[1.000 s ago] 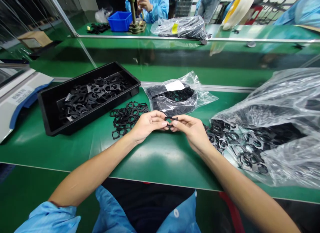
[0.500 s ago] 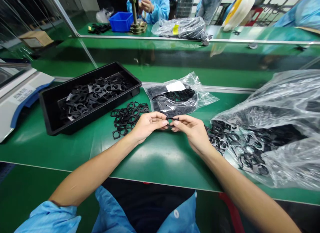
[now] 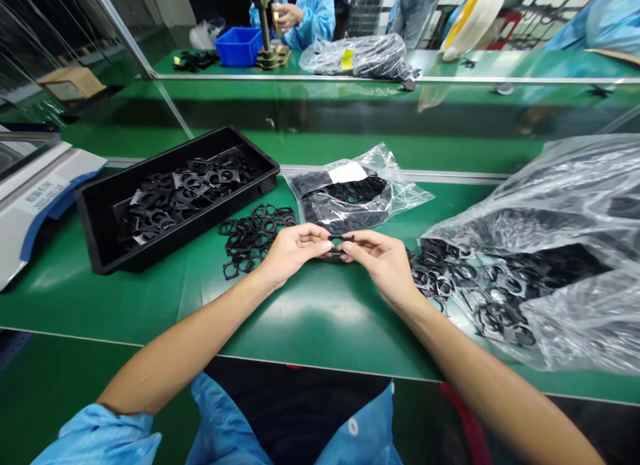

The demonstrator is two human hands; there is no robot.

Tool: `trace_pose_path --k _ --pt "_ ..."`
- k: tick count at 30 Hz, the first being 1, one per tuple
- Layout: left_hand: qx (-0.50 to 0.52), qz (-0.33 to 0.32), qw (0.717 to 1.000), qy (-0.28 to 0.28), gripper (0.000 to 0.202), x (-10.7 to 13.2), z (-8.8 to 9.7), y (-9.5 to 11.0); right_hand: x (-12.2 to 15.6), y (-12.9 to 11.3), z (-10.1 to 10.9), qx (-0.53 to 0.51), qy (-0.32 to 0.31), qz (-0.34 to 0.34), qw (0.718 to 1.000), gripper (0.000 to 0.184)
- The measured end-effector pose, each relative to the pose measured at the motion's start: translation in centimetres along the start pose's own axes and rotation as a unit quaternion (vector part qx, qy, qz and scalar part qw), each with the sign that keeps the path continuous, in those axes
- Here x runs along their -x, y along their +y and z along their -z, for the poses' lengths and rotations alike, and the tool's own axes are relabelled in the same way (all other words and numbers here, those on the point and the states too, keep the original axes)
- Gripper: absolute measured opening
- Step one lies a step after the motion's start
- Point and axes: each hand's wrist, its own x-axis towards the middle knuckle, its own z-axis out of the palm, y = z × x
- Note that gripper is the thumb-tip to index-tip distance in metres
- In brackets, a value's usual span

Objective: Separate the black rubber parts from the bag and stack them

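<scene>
Between my two hands, above the green table, is a small black plastic ring part (image 3: 341, 238), partly hidden by the fingers. My left hand (image 3: 296, 250) pinches its left side with thumb and fingertips. On the other side my right hand (image 3: 379, 255) pinches it the same way. A loose pile of black ring parts (image 3: 257, 235) lies just left of my left hand. Behind both hands rests a clear plastic bag (image 3: 345, 195) holding more black parts. To the right of my right hand, black ring parts (image 3: 465, 275) spill from a large clear bag (image 3: 570, 218).
A black tray (image 3: 103, 252) full of black parts stands at the left, beside a white and blue machine (image 3: 43, 198). Across a clear partition, a co-worker's hand (image 3: 289, 16), a blue bin (image 3: 239, 48) and a bagged bundle (image 3: 365, 57) show on another bench.
Both hands keep their pinch on the black ring part with hardly any movement. The whole view has shifted slightly. The co-worker's hand behind has moved a little.
</scene>
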Motion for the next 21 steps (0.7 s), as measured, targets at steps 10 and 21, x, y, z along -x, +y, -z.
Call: trace_pose_path --k 10,21 --pt "-0.040 -0.039 0.998 0.020 0.040 0.08 -0.18 0.11 0.22 0.23 -0.06 0.033 0.007 0.027 0.999 0.027" --pt "0.002 0.049 0.996 -0.072 0.041 -0.03 0.44 0.64 0.15 -0.27 0.03 -0.020 -0.025 -0.024 0.999 0.029"
